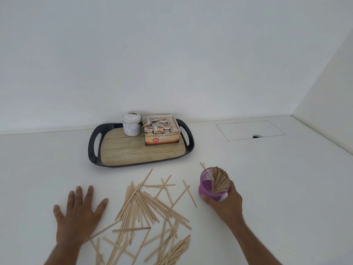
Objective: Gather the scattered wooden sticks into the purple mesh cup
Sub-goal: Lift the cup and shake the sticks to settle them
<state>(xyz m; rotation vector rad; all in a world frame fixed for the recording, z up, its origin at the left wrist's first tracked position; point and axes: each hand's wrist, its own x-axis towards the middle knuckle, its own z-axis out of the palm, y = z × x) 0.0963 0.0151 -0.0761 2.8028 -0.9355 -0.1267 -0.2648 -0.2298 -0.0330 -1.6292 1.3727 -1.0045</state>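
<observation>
On the white tabletop (267,178), we see the right hand (225,205) wrapped around the purple mesh cup (209,188), grip clamped on its lower wall, fingers curled round the far side and thumb on the near side. The cup is tilted, mouth facing up and left toward the pile, probably so loose sticks can be slid or dropped in without lifting it away. A bundle of sticks (219,181) already sits inside, leaning on the right wall; one more pokes out behind the rim. The left hand (78,213) lies flat, palm down, fingers spread apart and holding nothing, just left of the scattered wooden sticks (145,211); we read that as bracing or getting ready to sweep them rightward. Most sticks are still out, fanned in a loose heap between the two hands and running off the bottom edge, so the task looks early to midway. Behind, a black-rimmed tray (93,148) carries a white jar (131,124) and an open tea box (162,131), well apart from the work.
</observation>
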